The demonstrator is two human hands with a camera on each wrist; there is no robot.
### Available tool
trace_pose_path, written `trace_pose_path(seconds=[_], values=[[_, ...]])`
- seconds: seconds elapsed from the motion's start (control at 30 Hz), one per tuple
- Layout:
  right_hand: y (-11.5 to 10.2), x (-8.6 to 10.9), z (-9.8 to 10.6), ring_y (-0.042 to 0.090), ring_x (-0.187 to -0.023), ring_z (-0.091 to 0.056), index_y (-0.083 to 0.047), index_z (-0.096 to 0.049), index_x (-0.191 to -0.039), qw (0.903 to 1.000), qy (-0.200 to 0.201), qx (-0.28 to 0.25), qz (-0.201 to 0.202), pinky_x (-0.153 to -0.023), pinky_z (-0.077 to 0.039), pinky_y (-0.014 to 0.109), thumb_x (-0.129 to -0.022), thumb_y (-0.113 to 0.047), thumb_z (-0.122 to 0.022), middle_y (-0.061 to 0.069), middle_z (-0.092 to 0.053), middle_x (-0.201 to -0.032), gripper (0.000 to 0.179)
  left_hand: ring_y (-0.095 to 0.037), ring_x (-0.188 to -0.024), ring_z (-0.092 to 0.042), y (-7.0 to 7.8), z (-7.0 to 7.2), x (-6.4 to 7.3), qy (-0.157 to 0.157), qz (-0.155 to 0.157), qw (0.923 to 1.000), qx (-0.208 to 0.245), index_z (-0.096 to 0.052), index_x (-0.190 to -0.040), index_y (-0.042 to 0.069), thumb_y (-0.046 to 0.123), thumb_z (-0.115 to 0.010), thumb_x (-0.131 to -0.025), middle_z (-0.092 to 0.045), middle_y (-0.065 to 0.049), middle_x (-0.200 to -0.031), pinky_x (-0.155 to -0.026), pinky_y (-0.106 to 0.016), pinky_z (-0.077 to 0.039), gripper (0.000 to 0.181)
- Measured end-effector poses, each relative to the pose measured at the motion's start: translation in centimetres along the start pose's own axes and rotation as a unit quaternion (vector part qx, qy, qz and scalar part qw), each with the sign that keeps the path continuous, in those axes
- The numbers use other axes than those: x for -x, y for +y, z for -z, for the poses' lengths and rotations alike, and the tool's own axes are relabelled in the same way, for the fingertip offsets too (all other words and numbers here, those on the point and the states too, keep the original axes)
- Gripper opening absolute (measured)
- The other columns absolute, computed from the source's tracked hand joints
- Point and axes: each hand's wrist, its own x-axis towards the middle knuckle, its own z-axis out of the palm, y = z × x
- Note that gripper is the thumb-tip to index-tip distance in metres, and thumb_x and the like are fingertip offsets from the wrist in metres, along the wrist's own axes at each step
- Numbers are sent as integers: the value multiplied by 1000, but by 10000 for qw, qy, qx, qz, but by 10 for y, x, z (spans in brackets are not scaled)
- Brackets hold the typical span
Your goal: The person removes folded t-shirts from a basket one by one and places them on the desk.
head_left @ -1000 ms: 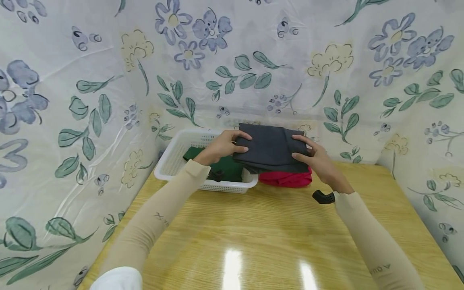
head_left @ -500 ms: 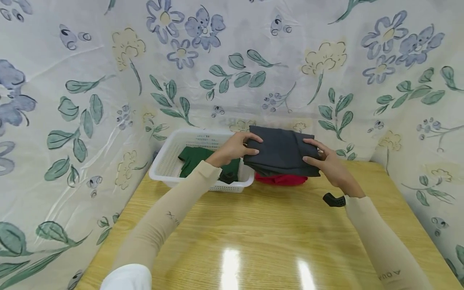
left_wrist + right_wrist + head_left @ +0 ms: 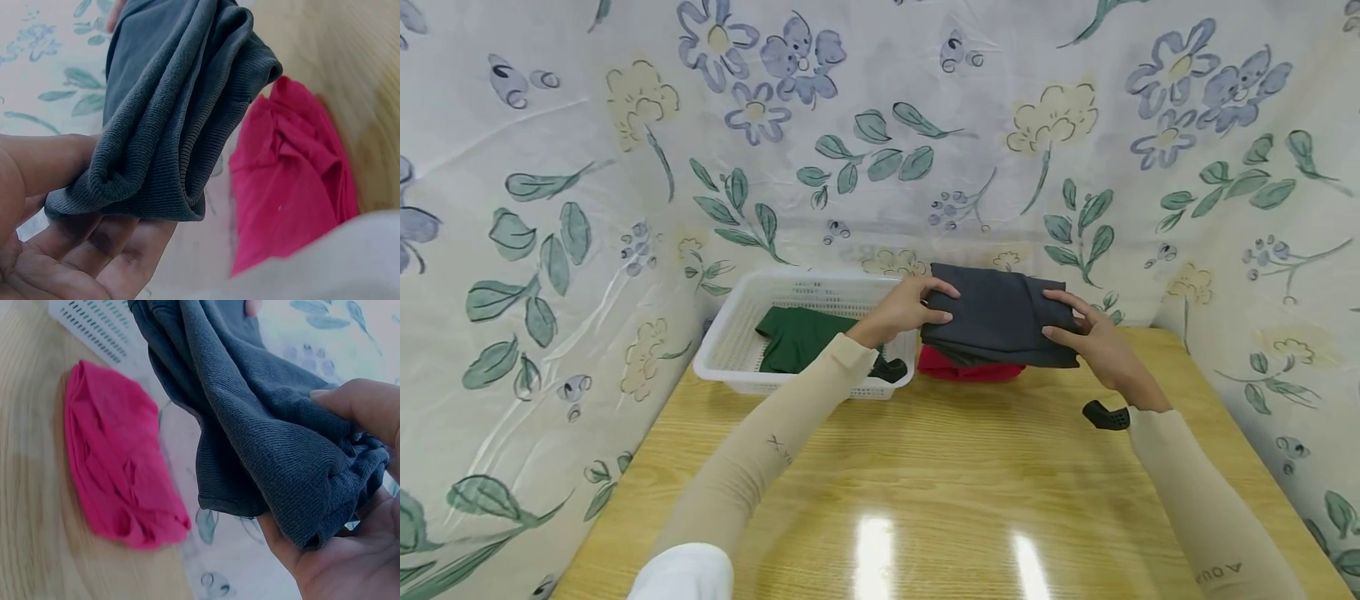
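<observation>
Left hand (image 3: 898,315): pinching, turned inward
Right hand (image 3: 1099,348): pinching, turned inward
Hands' spacing: apart, facing each other
Left arm (image 3: 767,450): outstretched, beige-sleeved
Right arm (image 3: 1210,500): outstretched, beige-sleeved

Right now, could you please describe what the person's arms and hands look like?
The left sleeve and right sleeve are beige, with dark lettering. White fabric shows at the left one's upper end. A curved black piece sits at each wrist. The left hand and right hand wear no gloves.
</observation>
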Motion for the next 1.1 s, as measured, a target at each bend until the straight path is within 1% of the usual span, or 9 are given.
trace_pose_path(seconds=[0.17, 0.23, 0.33, 0.43, 0.5, 0.67, 0.9, 1.03, 1.1], values=[[6, 7, 14, 10, -122, -58, -28, -40, -159, 9999, 65, 119, 16, -90, -56, 28, -102, -17, -68, 26, -25, -163, 65, -26, -116, -61, 2, -15, -10, -69, -104, 9998, -130, -70, -129, 12, 3, -74, -94, -53, -12, -143, -86, -32, -57, 36], [10, 10, 19, 10, -123, -57, -28, -40, -160, 9998, 75, 178, 30, -90, -56, 27, -102, -18, -68, 27, -24, -163, 65, -27, -118, -61, 2, -21, -13, -151, -121, 9998, -13, -70, -130, 10, 0, -73, -94, -51, -13, -144, -86, -32, -58, 37], [16, 14, 28, 9, -124, -56, -29, -41, -159, 9994, 177, 302, 32, -90, -55, 26, -102, -19, -68, 24, -24, -164, 64, -27, -119, -61, 2, -32, -18, -220, -114, 9997, 78, -69, -130, 9, -2, -73, -93, -53, -13, -142, -85, -31, -58, 39], [23, 20, 37, 6, -124, -55, -29, -40, -159, 9983, 288, 508, -9, -90, -54, 23, -102, -20, -68, 22, -20, -166, 65, -26, -118, -60, 2, -44, -25, -204, -83, 9997, -37, -70, -129, 10, -2, -74, -93, -54, -12, -139, -83, -29, -57, 38], [27, 24, 43, 5, -121, -57, -29, -38, -160, 9978, 335, 567, -75, -89, -55, 23, -102, -21, -68, 25, -22, -165, 65, -25, -120, -58, 1, -53, -29, -131, -96, 9996, -212, -72, -127, 12, -1, -76, -92, -54, -11, -138, -82, -28, -57, 38], [36, 34, 54, 1, -114, -62, -30, -35, -161, 9975, 413, 528, -244, -87, -55, 23, -102, -24, -67, 33, -26, -160, 67, -25, -124, -56, -2, -76, -40, 25, -48, 9995, -313, -73, -124, 13, -1, -76, -91, -54, -10, -140, -83, -28, -56, 36], [49, 43, 72, -4, -111, -61, -28, -35, -162, 9973, 566, 372, -266, -87, -55, 20, -103, -18, -67, 36, -18, -162, 68, -24, -121, -55, -8, -106, -57, 322, -88, 9985, -424, -74, -119, 17, 0, -78, -90, -56, -7, -138, -83, -29, -56, 34], [56, 50, 82, -5, -105, -63, -26, -37, -161, 9957, 763, 474, -221, -82, -53, 17, -102, -16, -67, 39, -22, -158, 67, -24, -122, -55, -12, -124, -64, 339, -106, 9988, -337, -74, -119, 18, 1, -78, -91, -56, -7, -140, -86, -30, -55, 33], [59, 53, 86, -3, -78, -64, -24, -38, -161, 9947, 839, 543, -230, -77, -53, 18, -102, -15, -67, 31, -47, -147, 66, -24, -124, -54, -14, -132, -67, 352, -137, 9986, -369, -74, -120, 17, 2, -78, -91, -55, -8, -142, -88, -31, -55, 33]])
